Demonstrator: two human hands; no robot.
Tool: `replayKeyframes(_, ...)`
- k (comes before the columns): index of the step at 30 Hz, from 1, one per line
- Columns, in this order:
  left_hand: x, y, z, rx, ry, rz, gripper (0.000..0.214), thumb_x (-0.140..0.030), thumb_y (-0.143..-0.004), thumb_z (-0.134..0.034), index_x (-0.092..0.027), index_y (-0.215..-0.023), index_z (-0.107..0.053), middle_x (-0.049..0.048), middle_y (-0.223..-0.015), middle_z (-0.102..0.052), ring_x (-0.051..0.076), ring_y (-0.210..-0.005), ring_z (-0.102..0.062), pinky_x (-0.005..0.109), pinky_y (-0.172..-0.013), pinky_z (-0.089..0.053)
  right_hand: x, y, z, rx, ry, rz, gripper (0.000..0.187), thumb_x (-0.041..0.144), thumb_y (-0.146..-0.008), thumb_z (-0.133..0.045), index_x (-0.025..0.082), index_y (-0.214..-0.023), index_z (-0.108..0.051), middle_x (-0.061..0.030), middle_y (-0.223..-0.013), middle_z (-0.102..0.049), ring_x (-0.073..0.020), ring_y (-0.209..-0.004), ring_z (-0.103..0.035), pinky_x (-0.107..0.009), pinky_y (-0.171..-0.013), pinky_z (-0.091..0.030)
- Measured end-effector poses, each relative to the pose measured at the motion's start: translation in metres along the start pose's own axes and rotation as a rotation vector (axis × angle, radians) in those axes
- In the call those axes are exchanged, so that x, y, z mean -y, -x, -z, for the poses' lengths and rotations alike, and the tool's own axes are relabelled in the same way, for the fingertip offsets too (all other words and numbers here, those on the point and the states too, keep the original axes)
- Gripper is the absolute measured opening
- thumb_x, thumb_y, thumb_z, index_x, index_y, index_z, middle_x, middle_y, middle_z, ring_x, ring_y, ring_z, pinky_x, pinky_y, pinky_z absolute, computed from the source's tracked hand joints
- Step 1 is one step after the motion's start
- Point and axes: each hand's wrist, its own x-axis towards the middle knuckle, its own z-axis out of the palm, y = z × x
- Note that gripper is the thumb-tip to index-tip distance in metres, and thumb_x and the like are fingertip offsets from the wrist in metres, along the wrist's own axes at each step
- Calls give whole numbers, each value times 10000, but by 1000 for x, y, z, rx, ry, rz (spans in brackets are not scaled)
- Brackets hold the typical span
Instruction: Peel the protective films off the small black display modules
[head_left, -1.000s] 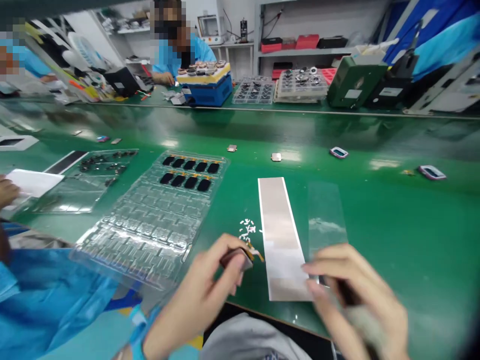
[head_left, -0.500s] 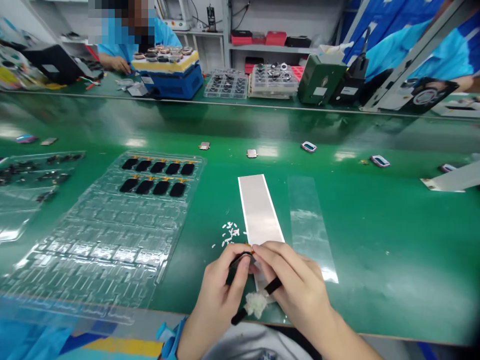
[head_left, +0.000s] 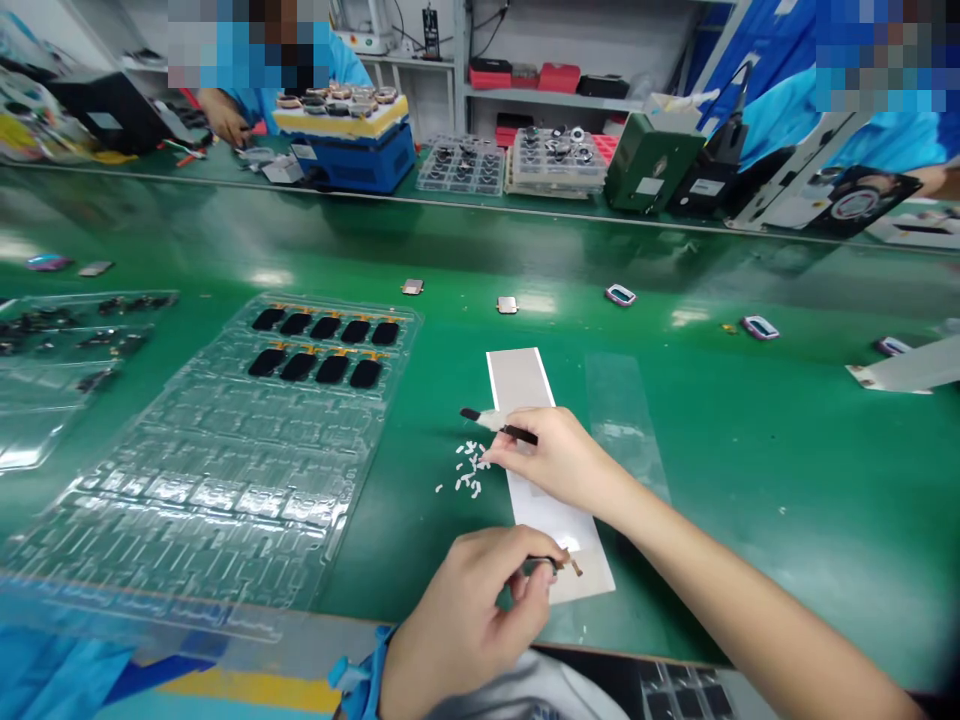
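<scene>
My left hand is closed near the front edge of the table, its fingers pinching a small dark screen with an orange-brown flex cable; most of the screen is hidden by the fingers. My right hand is closed around a black stick with a whitish wrapped part, which points left. Its fingertips are at the edge of a cluster of small white slips; whether they pinch one I cannot tell. Beneath both hands lies a long white-edged strip.
Left of my hands is a clear plastic tray with several black screens in its far rows. A transparent film lies to the right. Small devices dot the far table. Co-workers sit beyond, behind a blue box.
My right hand has left my left hand and moved forward to the white slips, the black stick swinging round with it. My left hand has shifted right, keeping the screen.
</scene>
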Motion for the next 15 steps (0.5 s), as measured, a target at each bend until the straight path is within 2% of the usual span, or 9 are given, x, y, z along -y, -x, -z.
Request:
replayKeyframes(3, 2, 2, 0, 27, 19, 26, 139, -148, -954, -456, -208, -993, -575, 5, -789, -650, 130, -666, -599, 228, -654, -442, -4, -10, -7, 5, 5, 1, 200, 134, -813, -688, 161, -629, -616, 5, -632, -602, -116, -589, -492, -256, -576, -330)
replayKeyframes(6, 4, 4, 0, -51, 180, 127, 77, -199, -987, -452, -220, -1003, -524, 19, -849, -654, 138, -757, -626, 225, -682, -459, -4, -4, -8, 17, -54, 16, 138, 130, -859, -606, 159, -741, -671, -13, -735, -654, -116, -644, -539, -242, -604, -376)
replayKeyframes(9, 4, 4, -1, -213, 409, 264, 82, -293, -1008, -469, -232, -962, -438, 0, -793, -648, 104, -630, -575, 184, -556, -425, -4, 10, -2, 53, -282, -59, 89, 217, -863, -624, 156, -861, -690, 15, -678, -630, -87, -540, -491, -216, -520, -356)
replayKeyframes(11, 3, 3, -2, -264, 527, 316, 145, -351, -1008, -478, -239, -956, -404, -30, -710, -626, 75, -496, -476, 158, -453, -353, -3, 23, 1, 129, -512, -136, 179, 325, -831, -683, 147, -818, -672, 45, -572, -553, -65, -450, -388, -210, -442, -274)
replayKeyframes(13, 1, 0, -3, -284, 571, 320, 172, -384, -1005, -486, -241, -969, -398, -61, -637, -581, 64, -443, -409, 147, -417, -310, -3, 35, 2, 191, -708, -162, 285, 414, -796, -727, 144, -745, -648, 45, -556, -527, -57, -449, -365, -210, -433, -242)
replayKeyframes(15, 0, -3, -4, -305, 546, 295, 173, -391, -1006, -488, -242, -978, -404, -74, -611, -535, 70, -468, -416, 147, -435, -322, -4, 46, 2, 191, -822, -146, 318, 436, -788, -746, 142, -720, -647, 51, -552, -499, -48, -465, -346, -208, -443, -224)
